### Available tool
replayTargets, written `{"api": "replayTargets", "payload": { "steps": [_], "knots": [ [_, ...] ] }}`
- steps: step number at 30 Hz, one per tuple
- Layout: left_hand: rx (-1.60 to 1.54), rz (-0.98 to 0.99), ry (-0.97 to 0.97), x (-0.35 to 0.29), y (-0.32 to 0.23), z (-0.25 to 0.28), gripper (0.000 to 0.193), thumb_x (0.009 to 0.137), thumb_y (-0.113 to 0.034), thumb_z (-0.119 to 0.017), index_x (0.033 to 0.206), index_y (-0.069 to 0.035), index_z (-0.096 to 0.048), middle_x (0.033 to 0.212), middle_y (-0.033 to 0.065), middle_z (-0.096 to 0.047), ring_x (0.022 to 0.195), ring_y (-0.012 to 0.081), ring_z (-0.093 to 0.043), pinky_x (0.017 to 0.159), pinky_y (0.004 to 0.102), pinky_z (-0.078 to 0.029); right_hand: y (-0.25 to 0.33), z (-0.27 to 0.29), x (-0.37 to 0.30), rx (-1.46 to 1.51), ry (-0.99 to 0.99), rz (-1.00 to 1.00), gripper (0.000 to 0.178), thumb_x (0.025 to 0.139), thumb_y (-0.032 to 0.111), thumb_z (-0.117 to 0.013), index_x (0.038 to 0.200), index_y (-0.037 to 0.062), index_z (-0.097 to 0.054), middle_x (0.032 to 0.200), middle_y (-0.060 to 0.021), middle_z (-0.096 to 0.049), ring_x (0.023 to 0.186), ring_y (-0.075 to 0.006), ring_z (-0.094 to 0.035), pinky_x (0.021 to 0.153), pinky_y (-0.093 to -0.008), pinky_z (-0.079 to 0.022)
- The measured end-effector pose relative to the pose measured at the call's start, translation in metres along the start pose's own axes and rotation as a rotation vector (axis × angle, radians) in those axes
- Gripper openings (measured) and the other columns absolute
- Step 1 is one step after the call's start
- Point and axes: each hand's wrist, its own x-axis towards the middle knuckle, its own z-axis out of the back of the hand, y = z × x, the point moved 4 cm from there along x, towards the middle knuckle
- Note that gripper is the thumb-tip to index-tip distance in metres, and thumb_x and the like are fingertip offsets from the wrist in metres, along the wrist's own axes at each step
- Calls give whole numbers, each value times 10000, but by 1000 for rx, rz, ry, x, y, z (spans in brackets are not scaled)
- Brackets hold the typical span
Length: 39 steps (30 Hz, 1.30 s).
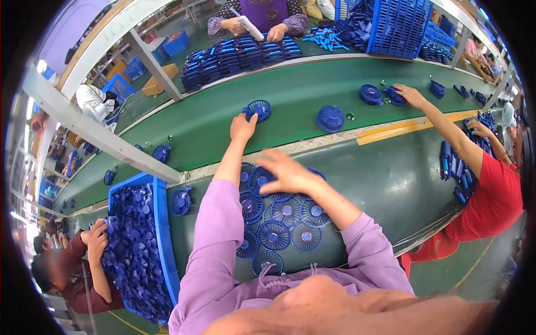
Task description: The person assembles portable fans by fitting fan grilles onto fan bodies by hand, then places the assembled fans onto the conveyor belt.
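Observation:
On the green conveyor belt, my left hand [243,128] grips the near edge of a round blue fan housing [259,109], its thumb and fingertips at the rim. My right hand [289,173] hovers with spread, slightly blurred fingers over several round blue fan grilles [273,235], which lie in a cluster on the dark table before me. Some grilles are partly hidden under that hand. Farther right on the belt is another blue fan housing [330,118], with a small green and silver part [350,115] beside it.
A blue crate [162,212] of blue plastic pieces stands at my left, with a co-worker's hand [96,240] on its edge. To the right, a red-sleeved co-worker's hand [410,96] touches a fan on the belt. A grey post [128,148] rises at the left.

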Motion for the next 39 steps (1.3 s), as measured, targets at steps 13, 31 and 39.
{"api": "replayTargets", "payload": {
  "steps": [13,31,39],
  "knots": [
    [-193,-90,-48,-42,17,30,268,894,-241,-553,997,3,-595,881,237,-670,830,360,-666,729,460,-513,16,12,7,130,5,26,408,792,326,-707,1107,74,-644,1111,-163,-629,1036,-351,-596,900,-410,-474],
    [-1485,253,193,-197,-15,81,412,1012,-361,-420,1283,-65,-511,1214,85,-609,1111,204,-600,964,386,-486,40,27,0,219,-437,-84,536,837,236,-689,1310,90,-482,1086,-161,-601,937,-292,-622,825,-389,-503],
    [-1895,344,301,-216,-36,88,498,973,-458,-437,1282,-75,-511,1259,102,-583,1134,254,-578,960,413,-478,65,7,-5,-12,-332,269,838,678,340,-792,1373,65,-413,1370,-201,-395,1276,-399,-386,1053,-481,-359]
  ]
}}
